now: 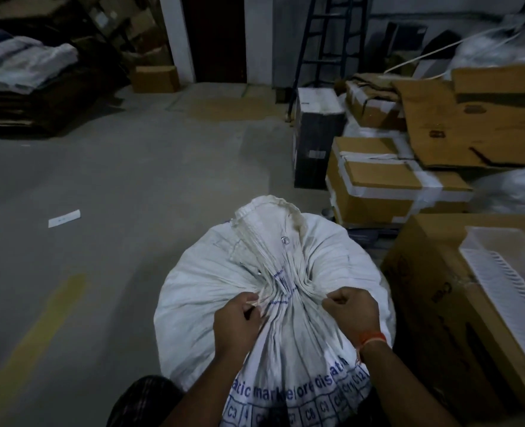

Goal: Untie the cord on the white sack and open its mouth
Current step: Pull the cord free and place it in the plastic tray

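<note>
White woven plastic sack (211, 291) w/ blue printed lettering sits full and rounded on the grey concrete floor (107, 186), right in front of the person. Its neck is bunched into tight pleats, mouth flap flopped away on top. Left hand (236, 322) is pinched shut on a pale thin cord (256, 300) at the neck's left side; right hand (352, 312), orange thread band at wrist, is fisted on the pleats opp. side. Brown cardboard boxes (384, 180) stacked just right of sack.
</note>
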A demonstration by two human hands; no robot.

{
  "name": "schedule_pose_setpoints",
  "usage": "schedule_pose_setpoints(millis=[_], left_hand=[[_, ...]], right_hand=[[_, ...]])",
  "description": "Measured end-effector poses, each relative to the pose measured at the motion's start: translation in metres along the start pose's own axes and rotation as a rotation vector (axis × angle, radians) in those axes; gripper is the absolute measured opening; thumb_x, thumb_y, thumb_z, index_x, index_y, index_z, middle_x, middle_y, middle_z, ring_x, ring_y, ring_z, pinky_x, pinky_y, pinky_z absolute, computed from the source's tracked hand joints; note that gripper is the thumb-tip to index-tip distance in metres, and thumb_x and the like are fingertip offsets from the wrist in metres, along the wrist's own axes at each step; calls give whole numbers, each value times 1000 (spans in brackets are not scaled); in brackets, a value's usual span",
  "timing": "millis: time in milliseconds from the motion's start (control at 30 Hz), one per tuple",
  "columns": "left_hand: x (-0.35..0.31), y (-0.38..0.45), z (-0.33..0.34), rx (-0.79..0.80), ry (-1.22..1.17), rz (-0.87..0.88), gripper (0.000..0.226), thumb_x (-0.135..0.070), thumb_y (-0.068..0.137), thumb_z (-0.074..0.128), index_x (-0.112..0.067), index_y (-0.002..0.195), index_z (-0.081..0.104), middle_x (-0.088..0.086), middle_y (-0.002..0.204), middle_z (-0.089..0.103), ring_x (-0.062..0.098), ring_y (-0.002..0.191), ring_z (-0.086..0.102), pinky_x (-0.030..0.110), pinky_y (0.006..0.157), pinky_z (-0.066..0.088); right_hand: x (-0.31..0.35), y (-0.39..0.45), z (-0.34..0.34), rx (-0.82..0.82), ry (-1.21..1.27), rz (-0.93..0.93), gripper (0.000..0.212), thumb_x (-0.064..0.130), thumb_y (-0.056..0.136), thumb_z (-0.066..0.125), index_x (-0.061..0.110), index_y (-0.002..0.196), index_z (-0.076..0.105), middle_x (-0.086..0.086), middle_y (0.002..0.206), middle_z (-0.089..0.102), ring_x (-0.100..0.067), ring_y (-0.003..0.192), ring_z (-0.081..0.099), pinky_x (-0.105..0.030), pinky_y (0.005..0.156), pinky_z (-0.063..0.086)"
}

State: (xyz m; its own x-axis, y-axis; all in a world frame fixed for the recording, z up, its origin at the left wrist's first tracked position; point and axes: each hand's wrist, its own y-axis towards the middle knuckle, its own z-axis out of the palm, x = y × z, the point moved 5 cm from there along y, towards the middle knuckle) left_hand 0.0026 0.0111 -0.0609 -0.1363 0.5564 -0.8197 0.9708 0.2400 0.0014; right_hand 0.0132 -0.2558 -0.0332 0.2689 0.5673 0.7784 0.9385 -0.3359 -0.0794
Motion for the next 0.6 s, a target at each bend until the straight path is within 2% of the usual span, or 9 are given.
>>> schedule_pose_setpoints(millis=[100,167,233,300,333,400,467,500,600], left_hand=[[-17,-15,-10,-48,3,18,14,-21,89,78,-22,103,80,-2,91,81,11,87,74,-1,67,39],[-34,-26,-19,-107,10,53,12,-26,90,77,-25,101,81,-6,82,79,9,78,71,11,66,43],[-53,-38,-28,-159,22,117,11,-27,90,75,-27,100,79,-8,63,68,8,63,65,22,62,44],[-69,-47,-30,-153,3,207,12,-24,90,75,-29,100,78,-11,54,57,3,56,59,15,58,42],[-77,-50,-28,-127,-23,258,13,-22,90,75,-29,101,78,-12,55,57,2,58,60,9,59,40],[-89,-52,-18,-46,-102,355,16,-17,91,75,-27,103,78,-16,69,68,-1,71,66,4,66,44],[-101,-50,-3,54,-147,437,18,-15,93,71,-24,107,78,-16,92,76,-1,87,70,9,79,50],[-106,-48,4,102,-128,483,20,-15,93,69,-24,109,78,-14,99,77,0,93,70,11,85,51],[-116,-34,27,231,17,601,28,-14,89,65,-26,112,75,-7,112,74,9,105,67,18,94,46]], right_hand=[[-6,-19,-22,-37,35,14,6,14,74,84,11,74,79,0,74,75,-14,75,68,-22,71,46],[-9,-31,-34,-61,72,29,6,13,75,83,12,71,78,0,71,75,-12,71,66,-23,71,48],[-12,-42,-48,-119,107,36,19,11,75,82,14,59,72,2,61,72,-11,62,62,-25,67,49],[-19,-53,-64,-160,182,71,37,7,75,81,17,46,61,7,45,60,-7,52,53,-25,59,44],[-25,-57,-70,-165,226,91,42,4,75,80,16,42,57,7,41,54,-7,50,50,-25,57,44],[-34,-65,-81,-180,287,125,35,2,75,80,8,46,62,1,46,58,-13,53,52,-31,62,50],[-36,-72,-88,-176,310,134,21,5,76,81,1,59,70,-16,62,69,-18,61,59,-37,70,54],[-37,-74,-91,-174,313,131,18,5,76,81,0,61,71,-19,67,72,-18,62,60,-36,71,54],[-37,-81,-97,-184,329,120,22,5,75,81,7,56,71,-6,60,71,-11,60,61,-27,68,49]])
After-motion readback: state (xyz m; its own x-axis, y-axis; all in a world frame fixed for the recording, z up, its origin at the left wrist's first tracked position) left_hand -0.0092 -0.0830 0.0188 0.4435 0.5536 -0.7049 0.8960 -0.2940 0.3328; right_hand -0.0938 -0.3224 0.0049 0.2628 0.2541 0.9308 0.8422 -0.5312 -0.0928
